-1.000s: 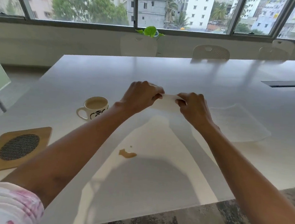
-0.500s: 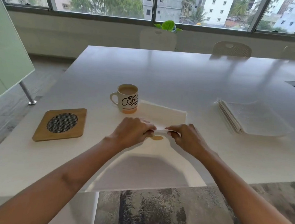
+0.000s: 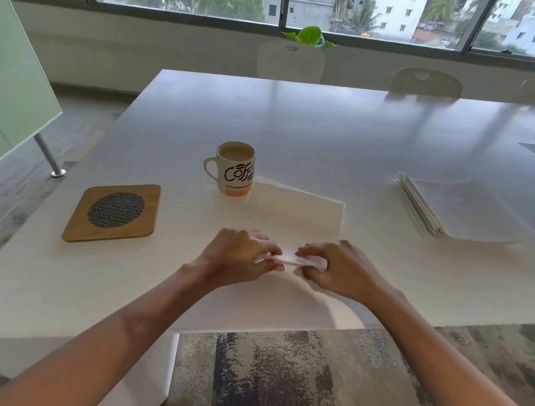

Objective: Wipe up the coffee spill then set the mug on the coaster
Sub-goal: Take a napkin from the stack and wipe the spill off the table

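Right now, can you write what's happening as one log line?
both hands: left hand and right hand pinch folded napkin | mug: on table, off coaster | spill: hidden

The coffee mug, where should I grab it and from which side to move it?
Take the mug by its handle, which sticks out to the left toward the coaster. Come in from the left with the left hand and keep it upright, since it looks nearly full.
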Demonstrator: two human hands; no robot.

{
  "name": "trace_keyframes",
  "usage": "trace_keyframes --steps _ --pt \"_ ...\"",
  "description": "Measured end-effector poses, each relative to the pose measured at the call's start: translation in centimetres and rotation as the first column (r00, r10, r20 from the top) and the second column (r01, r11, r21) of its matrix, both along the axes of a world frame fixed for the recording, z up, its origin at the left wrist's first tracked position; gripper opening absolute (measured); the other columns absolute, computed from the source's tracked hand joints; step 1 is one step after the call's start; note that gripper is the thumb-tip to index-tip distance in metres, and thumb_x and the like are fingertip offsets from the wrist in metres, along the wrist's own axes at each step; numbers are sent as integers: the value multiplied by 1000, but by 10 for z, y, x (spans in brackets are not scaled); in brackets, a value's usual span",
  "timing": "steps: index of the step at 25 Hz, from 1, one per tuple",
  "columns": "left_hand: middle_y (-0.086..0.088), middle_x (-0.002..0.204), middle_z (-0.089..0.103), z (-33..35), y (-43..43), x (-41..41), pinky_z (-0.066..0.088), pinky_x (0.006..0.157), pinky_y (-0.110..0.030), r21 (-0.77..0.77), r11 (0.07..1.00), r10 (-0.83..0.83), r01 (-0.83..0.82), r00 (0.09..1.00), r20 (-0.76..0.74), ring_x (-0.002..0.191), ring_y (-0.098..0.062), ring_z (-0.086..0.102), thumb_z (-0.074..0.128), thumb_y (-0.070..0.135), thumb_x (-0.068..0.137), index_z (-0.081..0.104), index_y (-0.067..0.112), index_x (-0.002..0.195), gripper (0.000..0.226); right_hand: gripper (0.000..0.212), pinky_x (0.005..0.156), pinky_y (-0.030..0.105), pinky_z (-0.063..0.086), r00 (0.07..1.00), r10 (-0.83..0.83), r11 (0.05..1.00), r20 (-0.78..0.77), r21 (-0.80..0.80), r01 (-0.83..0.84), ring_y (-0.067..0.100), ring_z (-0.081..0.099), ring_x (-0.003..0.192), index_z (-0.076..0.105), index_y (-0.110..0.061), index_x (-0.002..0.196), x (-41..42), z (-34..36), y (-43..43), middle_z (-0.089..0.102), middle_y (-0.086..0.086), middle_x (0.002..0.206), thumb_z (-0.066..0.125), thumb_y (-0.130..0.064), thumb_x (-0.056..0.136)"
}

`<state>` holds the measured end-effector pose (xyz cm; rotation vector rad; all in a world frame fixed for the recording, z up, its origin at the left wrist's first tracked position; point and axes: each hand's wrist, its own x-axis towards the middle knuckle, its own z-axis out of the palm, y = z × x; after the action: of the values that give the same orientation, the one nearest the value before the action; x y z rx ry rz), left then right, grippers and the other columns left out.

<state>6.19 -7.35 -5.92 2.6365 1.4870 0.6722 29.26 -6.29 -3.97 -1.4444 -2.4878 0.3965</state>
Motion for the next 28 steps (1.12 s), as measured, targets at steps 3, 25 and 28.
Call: trace_keyframes --steps 3,25,28 --pt "11 99 77 9 -1 -2 55 71 -32 -46 997 59 -56 995 81 89 -11 71 34 74 88 74 32 103 60 65 94 28 52 995 20 997 -93 -70 -27 6 66 108 71 -27 115 -1 13 4 70 -11 119 49 -76 78" --pt "-3 164 21 -37 61 27 5 122 -38 -224 899 362 -377 926 -104 152 -16 12 33 27 101 25 14 155 56 66 121 39 -8 968 -202 976 150 -49 211 20 -8 151 4 -16 155 -61 -52 56 -5 8 164 14 -50 100" --pt "-2 165 18 -38 52 31 4 122 -37 -239 892 373 -385 923 -93 153 -15 10 32 27 100 22 15 155 57 66 119 39 -9 968 -191 979 164 -40 200 18 -9 151 3 -17 155 -57 -57 54 -6 6 164 12 -52 99"
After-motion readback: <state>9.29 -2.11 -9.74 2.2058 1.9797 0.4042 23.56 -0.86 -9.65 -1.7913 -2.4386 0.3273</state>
